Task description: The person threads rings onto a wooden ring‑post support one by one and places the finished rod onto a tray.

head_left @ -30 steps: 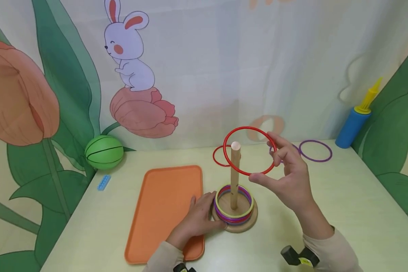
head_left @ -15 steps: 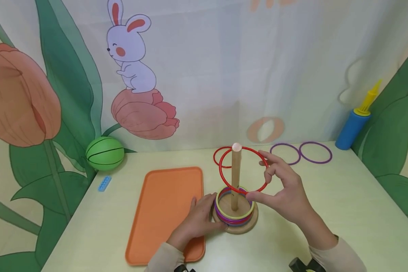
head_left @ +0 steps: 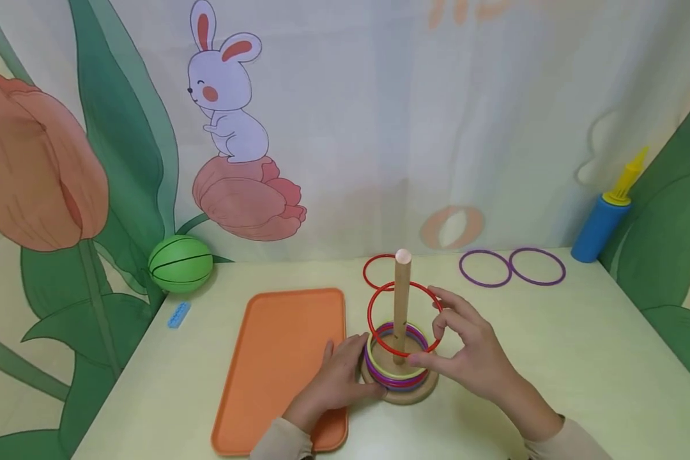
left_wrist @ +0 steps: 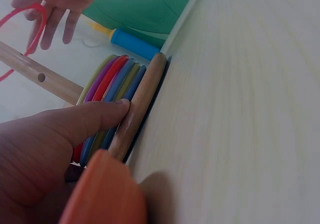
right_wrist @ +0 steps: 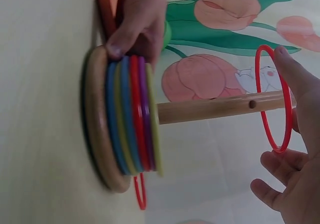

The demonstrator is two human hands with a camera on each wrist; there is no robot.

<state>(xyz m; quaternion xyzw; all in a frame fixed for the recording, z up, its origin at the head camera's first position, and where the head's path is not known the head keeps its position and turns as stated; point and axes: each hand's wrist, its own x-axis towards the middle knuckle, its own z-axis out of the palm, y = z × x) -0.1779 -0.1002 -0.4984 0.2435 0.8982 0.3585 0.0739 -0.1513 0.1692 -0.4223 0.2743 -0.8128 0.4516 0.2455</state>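
A red ring (head_left: 370, 322) encircles the upright wooden peg (head_left: 401, 287), above the stack of coloured rings (head_left: 370, 364) at its base. My right hand (head_left: 476, 351) pinches that ring at its right side between thumb and fingers. In the right wrist view the red ring (right_wrist: 289, 119) hangs round the upper part of the peg (right_wrist: 210, 109), clear of the stack (right_wrist: 135, 114). My left hand (head_left: 336, 380) grips the left side of the wooden base (head_left: 405, 398) and stack; its thumb (left_wrist: 100, 116) lies against the base edge (left_wrist: 145, 92) in the left wrist view.
An orange tray (head_left: 287, 358) lies left of the base. Behind the peg lies another red ring (head_left: 365, 271), with two purple rings (head_left: 485, 284) (head_left: 537, 282) at the back right. A green ball (head_left: 181, 263), a blue block (head_left: 179, 315) and a blue pump (head_left: 600, 229) stand near the edges.
My right hand has lowered the red ring from around the peg's top to lower along the peg. The left hand has kept its hold on the base and stack.
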